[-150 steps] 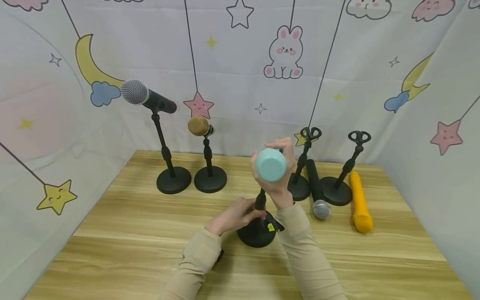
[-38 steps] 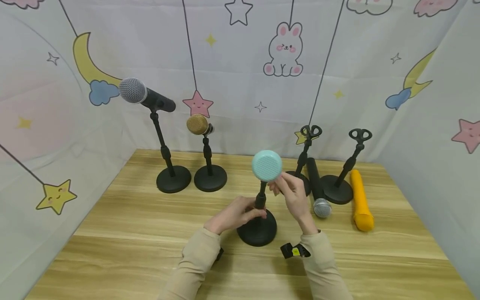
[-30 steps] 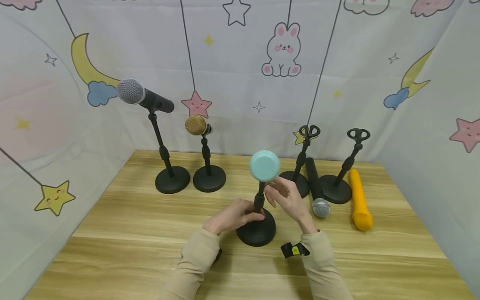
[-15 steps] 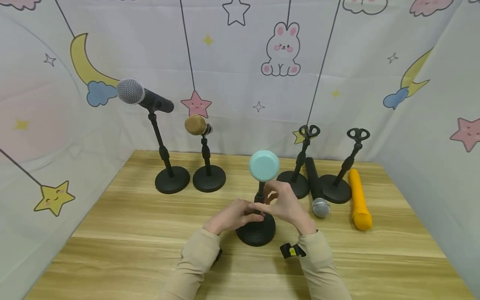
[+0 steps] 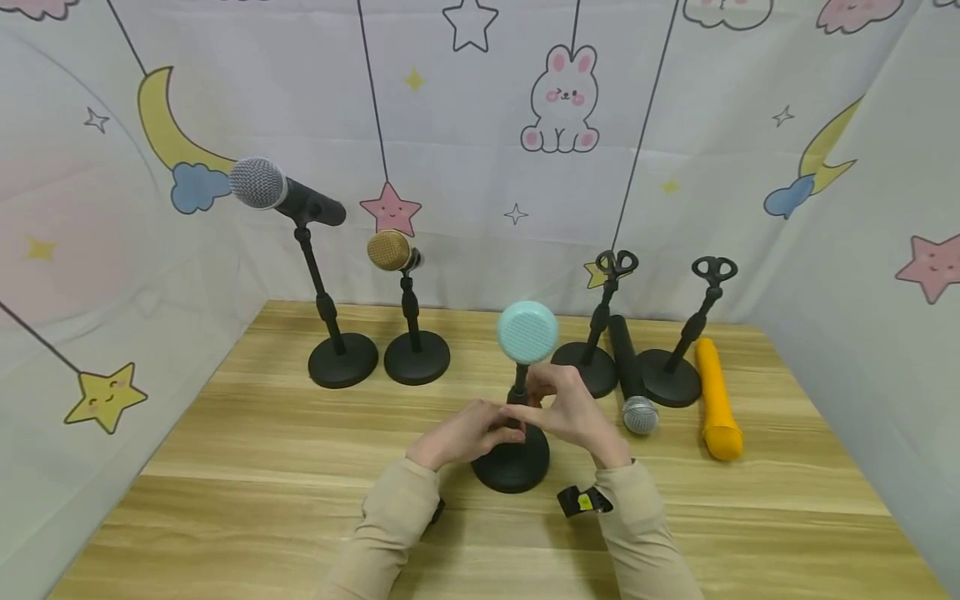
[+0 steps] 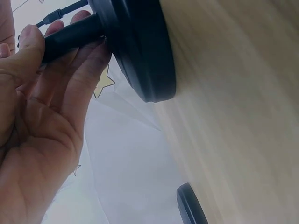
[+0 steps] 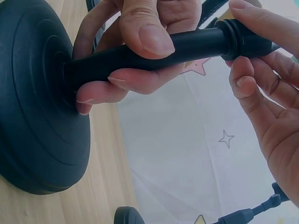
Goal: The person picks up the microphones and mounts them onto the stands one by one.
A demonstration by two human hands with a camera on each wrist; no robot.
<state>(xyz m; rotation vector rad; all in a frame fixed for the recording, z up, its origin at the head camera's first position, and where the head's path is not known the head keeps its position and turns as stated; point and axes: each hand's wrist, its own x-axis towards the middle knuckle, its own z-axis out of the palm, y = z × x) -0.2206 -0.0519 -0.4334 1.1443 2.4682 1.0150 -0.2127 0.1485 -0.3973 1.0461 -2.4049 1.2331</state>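
A mint-green round-headed microphone (image 5: 528, 332) tops a black stand whose round base (image 5: 512, 463) rests on the table at centre. The left hand (image 5: 467, 433) grips the lower pole just above the base; in the right wrist view its thumb and fingers wrap the pole (image 7: 196, 45). Higher up, the right hand (image 5: 573, 417) pinches the collar (image 7: 240, 39) of the pole between thumb and fingers. In the left wrist view the left hand (image 6: 51, 107) holds the pole beside the base (image 6: 140, 46). The microphone's handle is hidden behind its head.
Back left stand a silver-headed microphone (image 5: 258, 183) and a gold-headed one (image 5: 390, 251) on stands. Back right are two stands with bare clips (image 5: 617, 264), (image 5: 714, 268), a black microphone (image 5: 640, 414) and an orange one (image 5: 723, 442) lying on the wooden table (image 5: 247, 500).
The right hand has come down from the microphone head to the pole's collar, beside the left hand. The left hand keeps its grip low on the pole, and the stand stays in place.
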